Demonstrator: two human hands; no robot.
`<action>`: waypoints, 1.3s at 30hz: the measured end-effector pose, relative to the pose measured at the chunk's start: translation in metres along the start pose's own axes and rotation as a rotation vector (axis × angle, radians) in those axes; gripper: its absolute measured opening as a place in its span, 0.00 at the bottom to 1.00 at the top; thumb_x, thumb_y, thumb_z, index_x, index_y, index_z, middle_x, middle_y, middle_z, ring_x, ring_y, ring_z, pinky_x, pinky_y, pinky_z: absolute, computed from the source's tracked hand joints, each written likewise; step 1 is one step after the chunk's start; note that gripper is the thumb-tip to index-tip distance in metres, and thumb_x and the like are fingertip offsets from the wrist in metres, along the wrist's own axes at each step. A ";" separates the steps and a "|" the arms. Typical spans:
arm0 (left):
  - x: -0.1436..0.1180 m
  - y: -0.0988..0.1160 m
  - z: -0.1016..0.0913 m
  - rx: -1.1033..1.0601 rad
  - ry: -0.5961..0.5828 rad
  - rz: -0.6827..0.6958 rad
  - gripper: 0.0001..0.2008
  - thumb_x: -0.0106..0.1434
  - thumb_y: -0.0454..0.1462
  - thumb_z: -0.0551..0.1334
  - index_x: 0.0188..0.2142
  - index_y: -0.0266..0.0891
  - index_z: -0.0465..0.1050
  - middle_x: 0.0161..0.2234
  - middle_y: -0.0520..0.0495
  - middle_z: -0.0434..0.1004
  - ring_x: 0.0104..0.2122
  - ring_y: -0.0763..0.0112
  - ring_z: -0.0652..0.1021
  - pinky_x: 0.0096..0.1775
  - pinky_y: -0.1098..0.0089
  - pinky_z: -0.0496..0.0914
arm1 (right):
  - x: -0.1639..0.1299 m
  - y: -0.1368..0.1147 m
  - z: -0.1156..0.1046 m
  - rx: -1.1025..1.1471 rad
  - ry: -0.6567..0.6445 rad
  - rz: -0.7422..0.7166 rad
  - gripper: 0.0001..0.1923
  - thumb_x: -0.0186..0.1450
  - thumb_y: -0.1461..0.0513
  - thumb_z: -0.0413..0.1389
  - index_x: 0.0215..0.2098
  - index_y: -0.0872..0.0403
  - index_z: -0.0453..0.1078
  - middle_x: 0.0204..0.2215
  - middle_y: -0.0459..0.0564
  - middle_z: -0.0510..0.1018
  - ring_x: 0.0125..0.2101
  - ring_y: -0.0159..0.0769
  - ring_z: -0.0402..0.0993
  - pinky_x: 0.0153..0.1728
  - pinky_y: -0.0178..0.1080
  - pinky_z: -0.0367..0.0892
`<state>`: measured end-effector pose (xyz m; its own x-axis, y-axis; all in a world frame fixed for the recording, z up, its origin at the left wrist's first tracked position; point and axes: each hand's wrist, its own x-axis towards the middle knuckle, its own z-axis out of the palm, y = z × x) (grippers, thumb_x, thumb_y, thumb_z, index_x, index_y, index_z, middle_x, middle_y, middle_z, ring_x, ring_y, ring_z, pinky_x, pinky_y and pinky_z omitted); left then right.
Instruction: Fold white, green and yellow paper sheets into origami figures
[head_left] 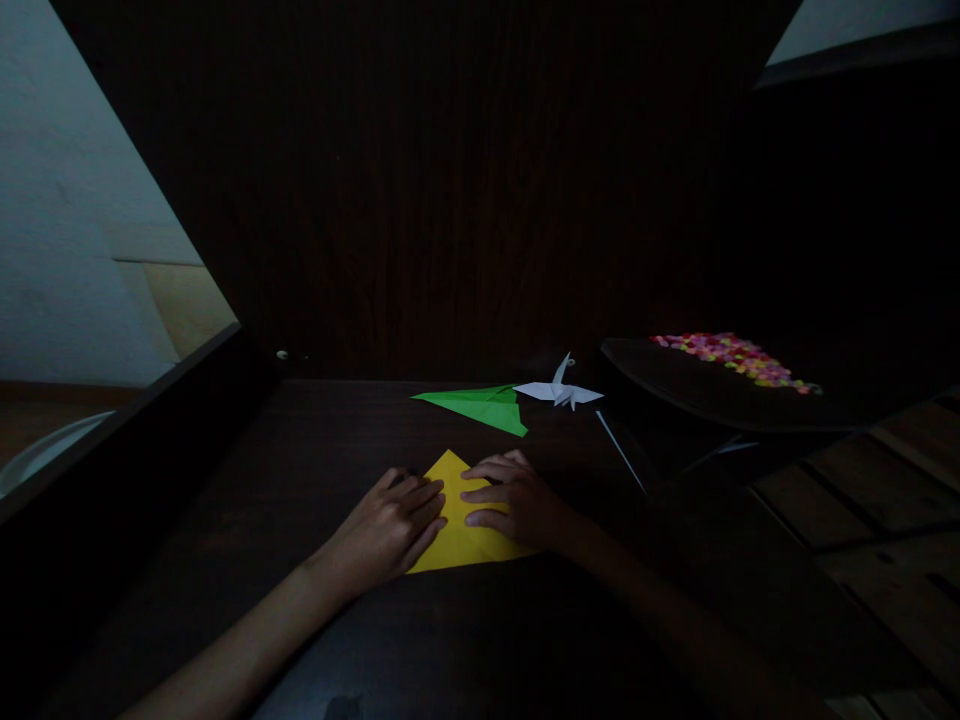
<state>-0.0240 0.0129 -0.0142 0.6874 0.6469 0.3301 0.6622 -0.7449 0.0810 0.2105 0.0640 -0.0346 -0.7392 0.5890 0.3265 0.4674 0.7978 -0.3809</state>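
Note:
A yellow sheet of paper (457,545), folded into a triangle with its tip pointing away from me, lies flat on the dark wooden surface (300,480). My left hand (397,520) rests flat on its left side, fingers stretched toward the middle. Across from it, my right hand (517,500) lies on the right side with its fingers spread. Both palms cover parts of the side edges. Just beyond the sheet sit a green paper plane (480,404) and a white origami crane (559,390), which touch or nearly touch.
A dark upright panel (465,200) stands behind the surface, and a low side wall (150,410) borders it on the left. At the right, a dark curved shelf (675,385) bears many small colourful pieces (739,358). A thin white strip (621,452) lies near the crane.

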 end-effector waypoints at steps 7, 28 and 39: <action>0.001 0.009 0.003 0.028 -0.016 -0.062 0.12 0.69 0.36 0.53 0.47 0.36 0.72 0.47 0.41 0.77 0.43 0.60 0.75 0.42 0.58 0.68 | 0.000 -0.011 -0.004 -0.111 0.044 -0.069 0.10 0.65 0.57 0.57 0.41 0.51 0.76 0.46 0.52 0.78 0.45 0.41 0.71 0.47 0.48 0.54; 0.001 0.018 0.016 -0.076 0.102 -0.196 0.12 0.67 0.36 0.53 0.45 0.33 0.72 0.49 0.36 0.76 0.49 0.56 0.76 0.49 0.56 0.73 | -0.003 -0.042 0.023 -0.255 0.127 0.019 0.16 0.69 0.65 0.46 0.49 0.61 0.70 0.55 0.61 0.70 0.61 0.48 0.56 0.60 0.51 0.59; -0.002 0.014 0.024 -0.196 -0.004 -0.262 0.23 0.70 0.35 0.50 0.63 0.35 0.51 0.63 0.37 0.58 0.63 0.60 0.58 0.59 0.52 0.61 | -0.004 -0.035 0.025 -0.173 -0.006 0.056 0.26 0.69 0.65 0.43 0.64 0.67 0.51 0.63 0.62 0.56 0.65 0.46 0.46 0.62 0.53 0.52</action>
<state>-0.0088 0.0049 -0.0363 0.5024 0.8212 0.2707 0.7468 -0.5699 0.3428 0.1854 0.0308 -0.0441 -0.7121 0.6328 0.3040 0.5841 0.7743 -0.2436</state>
